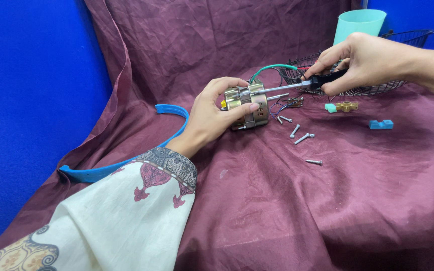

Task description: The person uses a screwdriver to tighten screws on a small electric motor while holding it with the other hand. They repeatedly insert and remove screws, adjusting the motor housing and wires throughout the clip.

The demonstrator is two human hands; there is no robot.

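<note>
Motor: small metal fan motor (pixel 248 104), brassy ribbed cylinder, on wrinkled maroon cloth (pixel 287 200).
Left hand (pixel 212 115): at its 8 o'clock, fingers curled round it.
Right hand (pixel 365 60): at 2 o'clock, pinching black-handled screwdriver (pixel 297 86), tip on motor.
Screws (pixel 302 138): loose, at 4 o'clock.

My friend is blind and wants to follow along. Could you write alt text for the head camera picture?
A person's left hand grips a small metal motor on a maroon cloth, while the right hand holds a black-handled screwdriver with its shaft against the motor. Loose screws, small blue and brass parts, a wire basket and a teal cup lie nearby.
</note>
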